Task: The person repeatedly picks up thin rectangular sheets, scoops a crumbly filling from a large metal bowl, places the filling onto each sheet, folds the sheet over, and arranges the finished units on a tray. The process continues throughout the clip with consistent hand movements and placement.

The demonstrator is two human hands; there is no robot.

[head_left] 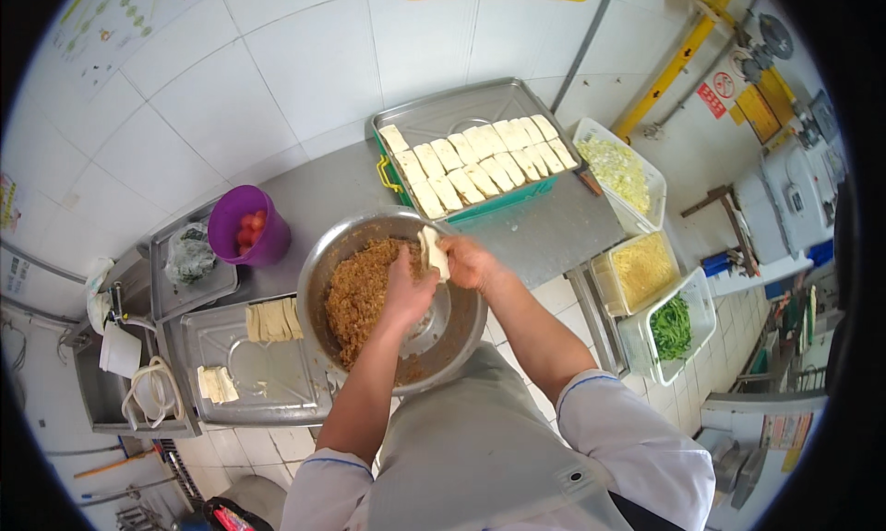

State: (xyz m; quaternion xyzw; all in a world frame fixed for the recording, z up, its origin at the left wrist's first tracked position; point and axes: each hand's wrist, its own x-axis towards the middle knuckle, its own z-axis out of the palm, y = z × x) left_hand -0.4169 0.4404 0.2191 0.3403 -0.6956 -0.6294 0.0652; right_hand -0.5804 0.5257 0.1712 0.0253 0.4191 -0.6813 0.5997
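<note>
Over the large steel bowl (468,333), my right hand (469,262) pinches a pale rectangular slab (431,252), like tofu or dough, by its right side. Close against the slab's left side is my left hand (411,291), fingers bent and thumb at the slab's lower edge. Whatever lies inside the left fingers is hidden. Brown crumbly filling (358,296) covers the bowl's left part, below and beside the left hand. More pale slabs (272,321) rest in a steel tray (268,374) left of the bowl, with a small separate stack (217,384) nearer me.
Rows of pale pieces (480,162) fill a tray (443,107) on a green crate (508,202) behind the bowl. A purple bucket (268,245) holds red items. At right stand tubs of chopped pale vegetable (614,171), yellow shreds (643,271) and greens (671,328).
</note>
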